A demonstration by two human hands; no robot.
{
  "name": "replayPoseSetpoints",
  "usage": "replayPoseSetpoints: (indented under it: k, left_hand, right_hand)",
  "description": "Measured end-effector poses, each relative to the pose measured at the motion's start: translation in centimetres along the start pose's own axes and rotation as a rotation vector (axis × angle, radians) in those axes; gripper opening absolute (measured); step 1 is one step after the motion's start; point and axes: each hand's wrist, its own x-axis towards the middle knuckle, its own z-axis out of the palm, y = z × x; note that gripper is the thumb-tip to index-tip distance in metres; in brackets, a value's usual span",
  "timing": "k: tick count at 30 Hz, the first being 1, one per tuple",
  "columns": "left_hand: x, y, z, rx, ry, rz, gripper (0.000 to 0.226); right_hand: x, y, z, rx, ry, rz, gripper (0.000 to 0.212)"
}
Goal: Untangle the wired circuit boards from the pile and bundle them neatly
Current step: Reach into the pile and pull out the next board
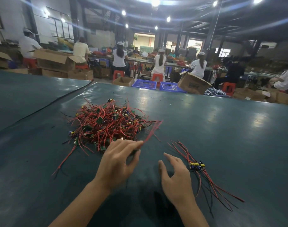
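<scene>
A tangled pile (107, 123) of small green circuit boards with red and black wires lies on the dark green table (222, 128), ahead of me to the left. My left hand (118, 164) sits at the pile's near edge, its fingers pinched on one wired board whose red wires (152, 131) blur up and to the right. The board itself is mostly hidden under the fingers. My right hand (174, 176) hovers open just above the table, holding nothing. To its right lies a small aligned bundle (197, 166) of boards with their wires fanned both ways.
A seam in the table cover (41, 107) runs diagonally at the left. Beyond the table's far edge stand blue crates (144, 84), cardboard boxes (192, 84) and red stools, with several seated workers at benches.
</scene>
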Motion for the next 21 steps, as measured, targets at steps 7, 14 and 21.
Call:
replayPoseSetpoints:
  k: [7, 14, 21]
  left_hand:
    - [-0.5, 1.8, 0.4, -0.145, -0.24, 0.079, 0.036]
    - [-0.5, 2.2, 0.6, -0.192, -0.241, 0.049, 0.022]
    - [-0.6, 2.6, 0.5, -0.442, -0.405, -0.24, 0.027]
  right_hand:
    - [-0.6, -2.2, 0.5, 0.507, -0.151, 0.033, 0.016]
    - [-0.3, -2.1, 0.1, 0.642, -0.117, 0.234, 0.009]
    - [-0.2, -2.1, -0.1, 0.682, 0.034, 0.276, 0.01]
